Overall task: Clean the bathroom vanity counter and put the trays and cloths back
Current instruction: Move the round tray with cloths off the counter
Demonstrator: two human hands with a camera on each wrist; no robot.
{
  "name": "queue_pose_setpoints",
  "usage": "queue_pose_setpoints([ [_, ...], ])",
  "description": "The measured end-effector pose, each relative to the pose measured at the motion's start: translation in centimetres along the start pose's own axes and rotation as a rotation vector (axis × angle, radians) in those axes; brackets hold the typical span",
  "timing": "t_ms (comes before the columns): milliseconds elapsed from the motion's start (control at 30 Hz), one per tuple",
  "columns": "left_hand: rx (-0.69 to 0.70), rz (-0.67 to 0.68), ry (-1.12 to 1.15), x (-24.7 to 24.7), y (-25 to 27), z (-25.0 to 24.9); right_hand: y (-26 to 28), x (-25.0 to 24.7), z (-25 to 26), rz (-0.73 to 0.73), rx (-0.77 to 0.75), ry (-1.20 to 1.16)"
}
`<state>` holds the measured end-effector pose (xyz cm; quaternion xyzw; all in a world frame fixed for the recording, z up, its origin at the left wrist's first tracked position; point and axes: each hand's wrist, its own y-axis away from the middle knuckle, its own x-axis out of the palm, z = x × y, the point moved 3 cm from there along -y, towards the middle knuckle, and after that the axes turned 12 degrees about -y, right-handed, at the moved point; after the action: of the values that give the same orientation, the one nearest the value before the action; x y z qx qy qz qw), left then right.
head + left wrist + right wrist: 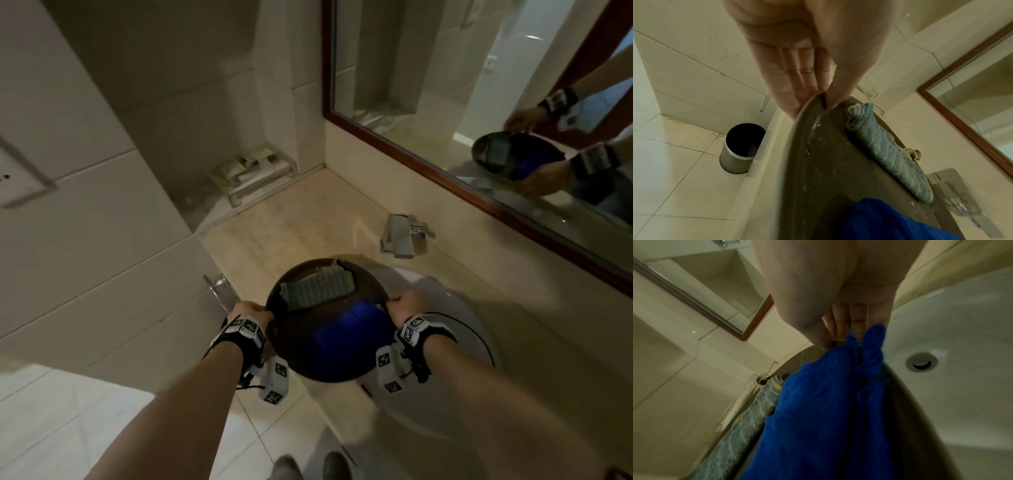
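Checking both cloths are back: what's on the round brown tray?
On the tray: a folded grey-green cloth and a blue cloth. Anything beneath them is hidden.

bare forearms | black wrist straps (251,346) — white marker-printed camera blocks (275,378) | grey shoes (335,466)

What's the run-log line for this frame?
left hand: pinches tray rim | right hand: grips opposite rim | round tray: carried above counter | load: blue cloth, grey-green cloth

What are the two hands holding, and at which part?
Left hand and right hand pinch opposite rims of the round dark tray carrying two cloths.
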<state>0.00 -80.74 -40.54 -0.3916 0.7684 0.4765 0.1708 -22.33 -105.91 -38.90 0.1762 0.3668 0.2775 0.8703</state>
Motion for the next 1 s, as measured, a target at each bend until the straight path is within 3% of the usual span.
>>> queue_pose_setpoints([
  [233,-0.1,-0.009,0.085,-3.1,-6.1,1.2,-2.9,4.0,5.4,0.044,-0.026,0.034],
  [733,0.013,0.048,0.04,-14.9,-18.6,-6.1,-8.9,13.2,17.7,-0.04,-0.025,0.092],
  [867,0.002,0.082,0.039,-16.5,-20.9,-7.5,-9.9,14.2,19.7,-0.094,0.011,0.127],
  [1000,-0.038,0.105,0.094,-16.2,-24.4,-7.0,-10.8,14.9,21.3,-0.056,0.052,0.139],
])
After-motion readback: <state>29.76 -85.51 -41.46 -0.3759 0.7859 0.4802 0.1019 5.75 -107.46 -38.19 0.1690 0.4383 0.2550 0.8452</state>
